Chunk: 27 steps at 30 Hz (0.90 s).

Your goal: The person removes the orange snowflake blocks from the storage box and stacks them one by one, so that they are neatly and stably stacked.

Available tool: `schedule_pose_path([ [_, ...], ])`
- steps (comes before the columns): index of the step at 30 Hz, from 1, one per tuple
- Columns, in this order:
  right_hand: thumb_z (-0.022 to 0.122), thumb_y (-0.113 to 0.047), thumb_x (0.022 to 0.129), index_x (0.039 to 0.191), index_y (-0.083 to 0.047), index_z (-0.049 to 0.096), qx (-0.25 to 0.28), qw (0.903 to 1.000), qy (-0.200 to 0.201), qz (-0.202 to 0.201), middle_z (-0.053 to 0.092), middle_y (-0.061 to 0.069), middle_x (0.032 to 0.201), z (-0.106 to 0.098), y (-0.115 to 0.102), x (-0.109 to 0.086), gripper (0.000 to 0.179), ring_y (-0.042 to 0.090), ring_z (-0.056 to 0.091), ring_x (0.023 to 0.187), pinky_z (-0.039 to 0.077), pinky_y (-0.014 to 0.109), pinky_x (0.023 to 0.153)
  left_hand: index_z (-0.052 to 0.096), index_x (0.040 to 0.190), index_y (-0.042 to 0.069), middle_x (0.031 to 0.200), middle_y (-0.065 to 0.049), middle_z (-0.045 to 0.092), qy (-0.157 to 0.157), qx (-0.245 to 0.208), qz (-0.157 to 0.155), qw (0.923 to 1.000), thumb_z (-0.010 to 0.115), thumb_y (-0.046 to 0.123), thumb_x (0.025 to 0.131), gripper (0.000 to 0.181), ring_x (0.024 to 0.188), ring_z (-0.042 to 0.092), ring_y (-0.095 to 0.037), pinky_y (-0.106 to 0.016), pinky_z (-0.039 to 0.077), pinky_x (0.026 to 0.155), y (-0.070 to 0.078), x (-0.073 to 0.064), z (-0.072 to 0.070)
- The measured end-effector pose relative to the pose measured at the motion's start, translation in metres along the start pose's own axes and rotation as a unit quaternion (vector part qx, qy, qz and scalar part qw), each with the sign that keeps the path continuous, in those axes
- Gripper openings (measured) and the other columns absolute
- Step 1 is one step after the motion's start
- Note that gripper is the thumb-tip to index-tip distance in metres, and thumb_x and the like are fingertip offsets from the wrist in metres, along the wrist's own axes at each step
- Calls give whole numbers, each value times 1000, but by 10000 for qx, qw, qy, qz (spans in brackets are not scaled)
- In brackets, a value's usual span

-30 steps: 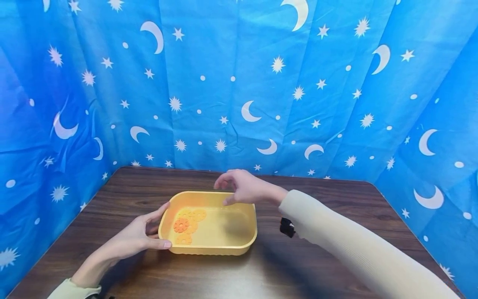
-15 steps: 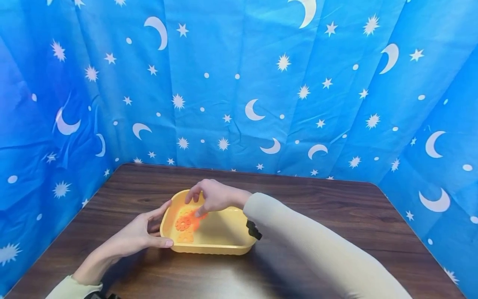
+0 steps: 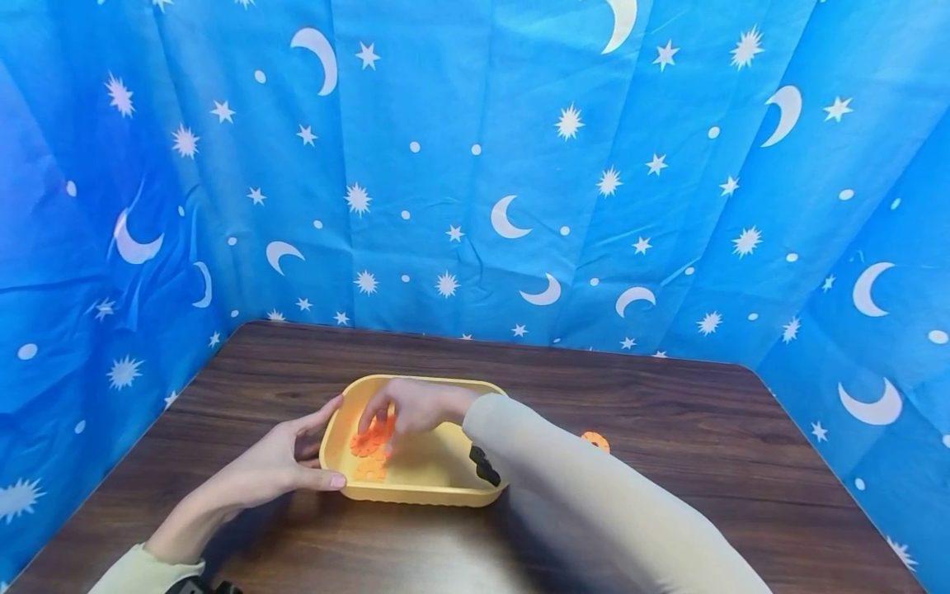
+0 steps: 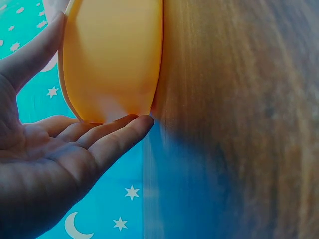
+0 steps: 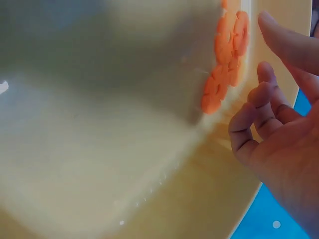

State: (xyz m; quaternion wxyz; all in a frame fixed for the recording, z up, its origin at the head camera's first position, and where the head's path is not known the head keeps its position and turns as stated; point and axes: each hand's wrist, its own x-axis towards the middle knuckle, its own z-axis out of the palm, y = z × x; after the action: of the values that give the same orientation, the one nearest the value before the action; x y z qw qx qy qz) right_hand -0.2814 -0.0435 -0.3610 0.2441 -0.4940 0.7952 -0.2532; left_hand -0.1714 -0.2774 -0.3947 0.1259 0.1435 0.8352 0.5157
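A yellow plastic tub (image 3: 475, 497) stands on the table. My left hand (image 3: 278, 462) holds its left end, thumb at the near corner and fingers along the end wall; the left wrist view shows the same hand (image 4: 75, 144) against the tub's outside (image 4: 114, 55). Inside, at the left, lie several orange notched discs (image 3: 367, 445), partly hidden by my right hand (image 3: 411, 406), which reaches in over them. Up close, the right hand (image 5: 284, 114) has loosely bent fingers and a gap between it and the orange discs (image 5: 215, 89).
One more orange notched disc (image 3: 595, 441) lies on the dark wood table (image 3: 653, 396), right of the tub and partly behind the right sleeve (image 3: 579, 470). A blue cloth (image 3: 416, 181) with moons and stars hangs round the back and sides.
My right hand has moved left from above the tub's far rim, then down into the tub at the orange discs. The disc on the table has come into view. The left hand keeps its hold.
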Motion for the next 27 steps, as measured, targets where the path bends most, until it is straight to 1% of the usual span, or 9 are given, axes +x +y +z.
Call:
schedule_pose_path([
  [5, 91, 2, 79, 117, -6, 81, -121, 9996, -194, -156, 77, 7, 110, 2, 1, 4, 40, 26, 63, 103, 50, 19, 81, 19, 168, 5, 169, -31, 22, 20, 45, -6, 10000, 89, 28, 85, 111, 144, 39, -56, -54, 48, 108, -1, 0, 0],
  [8, 92, 0, 79, 116, -8, 82, -216, 9989, -341, -218, 77, 3, 108, 3, 1, 8, 39, 24, 62, 100, 49, 18, 80, 19, 168, 5, 168, -31, 22, 19, 49, -37, 10000, 89, 28, 85, 111, 144, 39, -55, -54, 49, 108, 0, 0, 0],
  [11, 92, -2, 78, 115, -10, 83, -327, 9982, -474, -155, 76, -2, 104, 7, 1, 13, 39, 20, 60, 97, 48, 18, 78, 19, 168, 5, 168, -31, 22, 2, 31, -59, 10000, 89, 27, 86, 111, 143, 40, -56, -55, 48, 108, 0, 0, 0],
  [14, 93, -3, 77, 114, -14, 83, -472, 9973, -560, 5, 74, -4, 99, 10, 1, 16, 39, 14, 57, 92, 47, 18, 75, 18, 168, 5, 168, -32, 21, 5, 45, -67, 10000, 89, 27, 85, 111, 141, 42, -56, -56, 48, 108, 1, -1, 1],
  [18, 93, -1, 76, 112, -15, 84, -537, 9965, -610, 200, 72, -6, 96, 14, 0, 20, 40, 11, 54, 89, 45, 17, 76, 18, 168, 5, 168, -32, 21, 6, 31, -39, 10000, 89, 26, 85, 111, 140, 44, -57, -56, 48, 108, 2, -1, 2],
  [23, 93, -2, 76, 112, -15, 84, -695, 9950, -703, 167, 71, -8, 94, 20, 0, 23, 39, 7, 53, 89, 45, 15, 79, 19, 168, 5, 168, -31, 23, 35, 24, -4, 10000, 89, 25, 85, 111, 141, 44, -56, -55, 49, 107, 1, -2, 1],
  [27, 94, -3, 77, 109, -15, 83, -891, 9938, -647, 178, 69, -10, 88, 24, -1, 23, 36, 6, 53, 86, 44, 14, 78, 19, 168, 6, 167, -31, 25, 45, 4, -8, 10000, 90, 25, 85, 111, 140, 45, -55, -53, 50, 106, 1, -2, 1],
])
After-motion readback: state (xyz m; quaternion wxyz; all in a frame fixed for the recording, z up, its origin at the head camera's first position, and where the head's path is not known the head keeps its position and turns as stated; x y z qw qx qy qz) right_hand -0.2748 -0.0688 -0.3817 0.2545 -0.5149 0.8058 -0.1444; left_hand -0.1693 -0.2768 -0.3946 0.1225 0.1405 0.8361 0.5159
